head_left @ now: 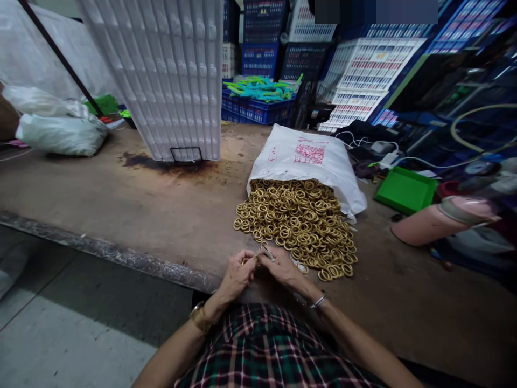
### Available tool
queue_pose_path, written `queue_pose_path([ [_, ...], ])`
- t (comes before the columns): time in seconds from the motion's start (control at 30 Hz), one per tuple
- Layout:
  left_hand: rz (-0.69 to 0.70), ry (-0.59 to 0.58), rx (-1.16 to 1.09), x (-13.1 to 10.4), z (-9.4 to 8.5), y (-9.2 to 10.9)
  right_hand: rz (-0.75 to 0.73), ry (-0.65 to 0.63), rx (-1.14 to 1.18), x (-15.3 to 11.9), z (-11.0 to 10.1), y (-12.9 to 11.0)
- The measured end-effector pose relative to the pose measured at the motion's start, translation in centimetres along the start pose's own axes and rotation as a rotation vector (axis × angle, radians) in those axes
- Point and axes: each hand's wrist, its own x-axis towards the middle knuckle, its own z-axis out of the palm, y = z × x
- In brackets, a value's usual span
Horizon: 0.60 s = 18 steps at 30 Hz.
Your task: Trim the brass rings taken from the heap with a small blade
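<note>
My left hand and my right hand meet at the near edge of a brown worktable. The left fingers pinch a small brass ring; the right fingers hold a small silvery piece against it. Just beyond them lies a heap of several brass rings, spilling from the mouth of a white plastic bag with red print. A gold watch is on my left wrist, a silver bangle on my right.
A tall white ribbed panel stands on the table at the back. White sacks lie far left. A green tray, cables and a pink jug sit at right. Blue crates are stacked behind.
</note>
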Motion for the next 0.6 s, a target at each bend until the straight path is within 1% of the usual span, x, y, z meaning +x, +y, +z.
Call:
queue_pose_path([
  [0.1, 0.068, 0.072, 0.033, -0.1, 0.2, -0.3, 0.044, 0.072, 0.045, -0.1, 0.8, -0.2],
  [0.17, 0.092, 0.11, 0.012, -0.1, 0.3, -0.5, 0.141, 0.093, 0.152, -0.2, 1.2, -0.3],
  [0.27, 0.1, 0.118, -0.033, -0.1, 0.5, -0.7, 0.317, 0.004, 0.393, -0.5, 1.9, -0.3],
  [0.33, 0.093, 0.099, -0.051, -0.1, 0.5, -0.7, 0.372, -0.028, 0.501, -0.6, 2.2, -0.1],
  [0.4, 0.062, 0.075, -0.061, -0.1, 0.5, -0.7, 0.371, -0.009, 0.528, -0.4, 2.3, 0.3],
  [0.47, 0.004, 0.045, -0.07, -0.1, 0.4, -0.7, 0.344, 0.027, 0.477, -0.1, 2.3, 0.8],
  [0.53, -0.053, 0.012, -0.078, -0.1, 0.2, -0.8, 0.277, 0.083, 0.353, 0.2, 2.1, 1.1],
  [0.6, -0.079, -0.015, -0.09, -0.1, 0.1, -0.9, 0.189, 0.135, 0.208, 0.4, 1.8, 1.1],
])
